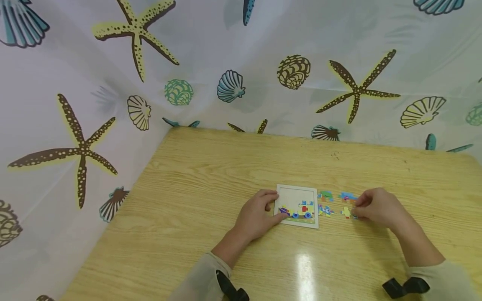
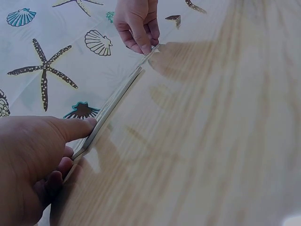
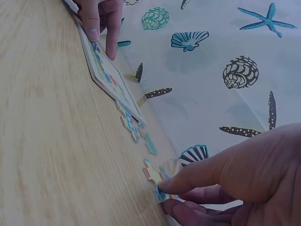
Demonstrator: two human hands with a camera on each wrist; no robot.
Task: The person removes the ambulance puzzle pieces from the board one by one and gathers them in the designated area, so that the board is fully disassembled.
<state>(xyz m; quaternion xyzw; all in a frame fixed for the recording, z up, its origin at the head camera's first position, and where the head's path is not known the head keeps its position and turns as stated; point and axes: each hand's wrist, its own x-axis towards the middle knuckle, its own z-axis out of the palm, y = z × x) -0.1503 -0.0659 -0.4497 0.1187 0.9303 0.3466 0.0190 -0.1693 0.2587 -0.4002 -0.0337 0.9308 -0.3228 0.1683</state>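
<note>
A square puzzle board [image 1: 296, 225] with a pale frame lies on the table, its lower part filled with a colorful vehicle picture and its upper part bare. My left hand [image 1: 260, 213] grips the board's left side, thumb over the lower left of the picture and fingers at the edge. Right of the board, my right hand [image 1: 382, 209] pinches a puzzle piece [image 3: 161, 195] between thumb and fingers, which partly hide it. Close by lie a yellow piece [image 1: 346, 212], a blue-and-red piece [image 1: 347, 196], a green piece [image 1: 326, 195] and a blue-and-yellow piece [image 1: 325, 210].
The wooden table [image 1: 188, 188] stretches around the board on all sides. A white curtain [image 1: 263, 42] printed with shells and starfish hangs along its back and left edges. Black straps [image 1: 406, 287] sit on both sleeves.
</note>
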